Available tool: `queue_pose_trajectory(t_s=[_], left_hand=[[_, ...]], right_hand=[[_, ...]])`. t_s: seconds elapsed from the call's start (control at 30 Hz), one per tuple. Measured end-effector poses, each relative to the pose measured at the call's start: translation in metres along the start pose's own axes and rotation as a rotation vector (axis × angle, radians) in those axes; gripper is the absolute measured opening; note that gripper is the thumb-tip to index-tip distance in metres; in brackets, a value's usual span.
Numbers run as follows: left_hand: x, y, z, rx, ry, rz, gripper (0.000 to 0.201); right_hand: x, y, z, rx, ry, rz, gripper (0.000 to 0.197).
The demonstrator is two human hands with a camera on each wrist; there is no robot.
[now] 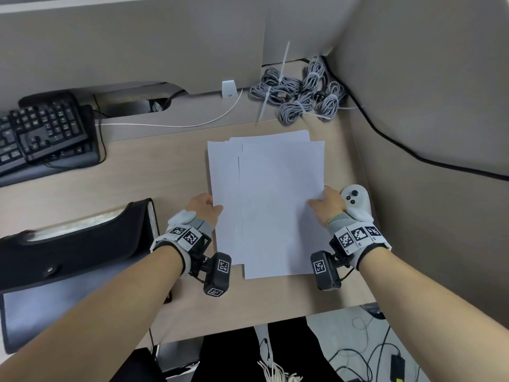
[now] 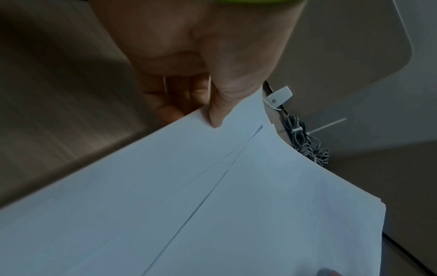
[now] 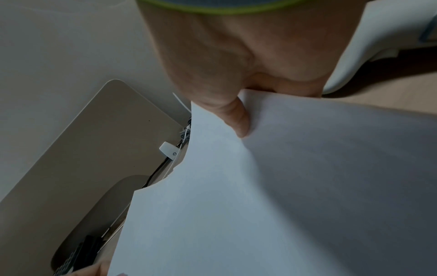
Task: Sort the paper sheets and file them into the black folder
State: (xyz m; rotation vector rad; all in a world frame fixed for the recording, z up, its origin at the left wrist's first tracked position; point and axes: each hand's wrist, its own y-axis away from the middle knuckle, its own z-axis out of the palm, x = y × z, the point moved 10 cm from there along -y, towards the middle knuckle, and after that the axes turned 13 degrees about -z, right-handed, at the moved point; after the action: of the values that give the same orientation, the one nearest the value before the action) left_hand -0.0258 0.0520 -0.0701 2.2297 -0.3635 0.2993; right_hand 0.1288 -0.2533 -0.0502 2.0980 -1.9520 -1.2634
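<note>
A loose stack of white paper sheets [image 1: 268, 199] sits in the middle of the desk, its edges uneven. My left hand [image 1: 205, 206] pinches the stack's left edge, thumb on top and fingers beneath, as the left wrist view shows on the paper sheets [image 2: 212, 196]. My right hand [image 1: 326, 204] pinches the right edge the same way, thumb on the paper sheets [image 3: 283, 186]. The black folder [image 1: 80, 244] stands open at the left front of the desk, with a pale pocket showing.
A black keyboard [image 1: 41, 130] lies at the back left. Bundles of grey cable [image 1: 300, 92] sit at the back right by the partition wall. A white controller [image 1: 355, 199] lies beside my right hand. The desk's front edge [image 1: 248, 326] is close to my forearms.
</note>
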Motion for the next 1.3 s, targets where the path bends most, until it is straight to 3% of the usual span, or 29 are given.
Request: queue_pose_trajectory(t_s=[0.2,0.33,0.5,0.6,0.83,1.0,1.03,1.13,1.3], left_hand=[[0.002,0.006,0.011,-0.088,0.087,-0.024,0.023],[0.000,0.013,0.025,-0.174,0.201,-0.058,0.046],[-0.002,0.022,0.021,-0.147,0.242,-0.077,0.043],[-0.003,0.024,0.011,-0.134,0.287,-0.041,0.030],[0.003,0.029,0.013,-0.286,0.232,-0.071,0.017],[-0.001,0.035,0.028,-0.365,0.408,-0.146,0.036],[-0.002,0.038,0.033,-0.387,0.444,-0.179,0.038],[0.005,0.045,0.036,-0.379,0.485,-0.200,0.038],[0.014,0.043,0.036,-0.326,0.358,-0.199,0.042]], right_hand=[[-0.009,0.001,0.005,-0.011,-0.043,-0.010,0.025],[-0.011,0.005,0.007,-0.023,-0.098,-0.005,0.026],[-0.006,0.004,0.010,-0.022,-0.183,0.001,0.025],[-0.003,0.003,0.010,-0.012,-0.200,0.002,0.026],[-0.004,0.004,0.011,0.000,-0.198,-0.005,0.030],[-0.006,0.008,0.010,0.050,-0.279,-0.022,0.047],[-0.007,0.008,0.010,0.044,-0.278,-0.026,0.045],[-0.011,0.008,0.018,-0.041,-0.189,-0.044,0.014],[-0.009,0.007,0.015,-0.028,-0.182,-0.045,0.021]])
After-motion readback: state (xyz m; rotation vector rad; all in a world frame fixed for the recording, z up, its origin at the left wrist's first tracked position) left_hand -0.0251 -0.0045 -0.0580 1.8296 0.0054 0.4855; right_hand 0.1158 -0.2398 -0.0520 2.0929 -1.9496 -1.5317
